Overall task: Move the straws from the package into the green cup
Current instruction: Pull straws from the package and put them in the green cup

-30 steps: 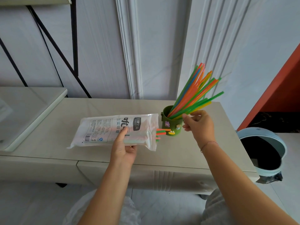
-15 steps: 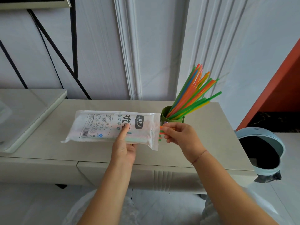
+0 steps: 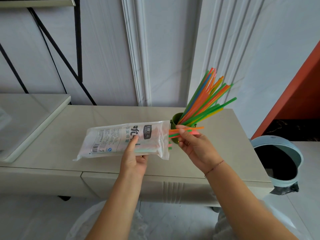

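Note:
A white plastic straw package point(image 3: 121, 141) is held level above the cabinet top by my left hand point(image 3: 134, 156), thumb on its printed face. Its open end faces right, with coloured straw ends poking out. My right hand point(image 3: 194, 144) pinches a few orange, green and pink straws point(image 3: 188, 130) partly drawn out of that opening. Just behind stands the green cup point(image 3: 176, 118), holding several orange, green, yellow and blue straws point(image 3: 207, 101) that fan up to the right. The cup's lower part is hidden by my right hand and the package.
The cup stands on a beige cabinet top point(image 3: 107, 116) against a white panelled wall. A raised glass-topped unit point(image 3: 26, 118) sits at the left. A pale blue bin with a black liner point(image 3: 277, 160) stands at the right, beside an orange panel point(image 3: 297, 87).
My right hand left the cup's straws, came down to the package mouth and pinched a few straws, now pulling them out to the right. The package stays in my left hand.

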